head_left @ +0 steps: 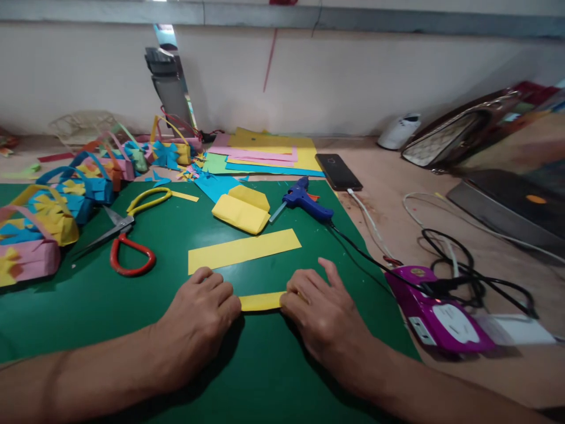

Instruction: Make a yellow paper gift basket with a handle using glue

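A narrow yellow paper strip (pixel 262 302) stretches between my two hands, low over the green mat. My left hand (pixel 200 315) is closed on its left end, fingers curled over it. At the other end my right hand (pixel 320 312) pinches the strip, with one finger raised. Both ends are hidden under the fingers. Just beyond lies a wider, flat yellow paper strip (pixel 245 250). Behind that sits a folded yellow paper piece (pixel 242 212), with a blue glue gun (pixel 304 199) to its right. Scissors (pixel 126 227) with one yellow and one red handle lie open at left.
Small paper baskets (pixel 44 253) with flowers line the left side. Coloured paper sheets (pixel 269 156) are stacked at the back. A phone (pixel 339 172), a purple power strip (pixel 441 318) and tangled cables occupy the right. The green mat (pixel 273 377) covers the tabletop before me.
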Available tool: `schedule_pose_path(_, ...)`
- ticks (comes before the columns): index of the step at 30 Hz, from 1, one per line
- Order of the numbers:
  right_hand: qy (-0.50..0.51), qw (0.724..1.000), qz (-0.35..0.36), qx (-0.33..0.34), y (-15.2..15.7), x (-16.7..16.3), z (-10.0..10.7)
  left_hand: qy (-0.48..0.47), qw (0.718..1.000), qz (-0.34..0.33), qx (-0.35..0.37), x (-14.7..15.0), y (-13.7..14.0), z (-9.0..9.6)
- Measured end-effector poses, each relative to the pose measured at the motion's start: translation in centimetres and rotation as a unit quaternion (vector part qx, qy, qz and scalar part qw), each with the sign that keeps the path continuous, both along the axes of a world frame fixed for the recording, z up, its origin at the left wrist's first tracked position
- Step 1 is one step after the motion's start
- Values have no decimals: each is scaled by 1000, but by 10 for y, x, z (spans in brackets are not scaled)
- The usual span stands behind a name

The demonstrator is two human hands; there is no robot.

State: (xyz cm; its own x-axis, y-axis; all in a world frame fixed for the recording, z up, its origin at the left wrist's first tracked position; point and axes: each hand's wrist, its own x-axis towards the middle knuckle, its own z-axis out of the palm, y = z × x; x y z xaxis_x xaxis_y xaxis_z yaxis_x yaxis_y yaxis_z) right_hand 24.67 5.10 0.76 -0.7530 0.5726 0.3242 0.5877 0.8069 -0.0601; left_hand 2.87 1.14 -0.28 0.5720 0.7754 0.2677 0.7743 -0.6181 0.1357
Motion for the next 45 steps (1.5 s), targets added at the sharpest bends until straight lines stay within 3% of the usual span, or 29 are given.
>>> schedule_pose_path(4, 35, 990, -38, -132, 7, 2, -1, -31, 996, 20, -78, -2, 4, 2)
schedule_pose_path(10, 40, 977, -61, -198, 5, 4, 6, -56, 988, 27, -139, -3, 5, 5)
schedule_pose_path(23, 27, 984, -98, -148, 7, 3, 4, -44, 984, 69, -160, 0, 7, 7)
schedule_pose_path(33, -3, 989, -90, -118, 7, 5, 3, 41, 985, 52, -157, 2, 9, 12)
schedule_pose_path(45, -29, 992, -90, -88, 9, 8, 6, 97, 989, 63, -91, 6, 8, 9)
